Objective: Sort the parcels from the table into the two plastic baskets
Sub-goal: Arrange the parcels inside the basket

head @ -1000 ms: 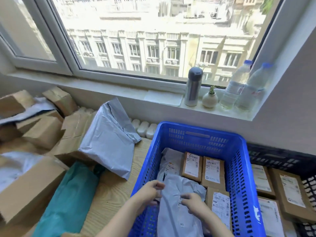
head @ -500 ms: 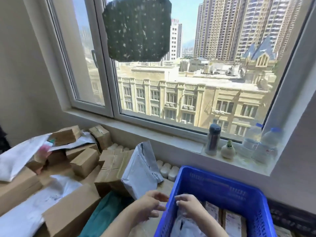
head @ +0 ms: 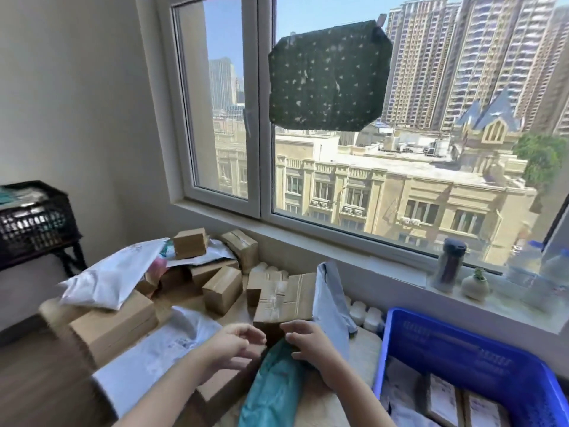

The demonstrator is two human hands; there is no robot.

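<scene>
Both hands hover over the table just left of the blue basket (head: 462,343). The right hand (head: 311,343) rests on the top end of a teal parcel (head: 274,389), its grip curled around that end. The left hand (head: 234,343) hangs beside it — fingers loosely curled, holding nothing. Further left of the basket lie cardboard boxes (head: 277,300) and a grey mailer (head: 331,300) — labelled parcels (head: 443,399) sit inside it.
</scene>
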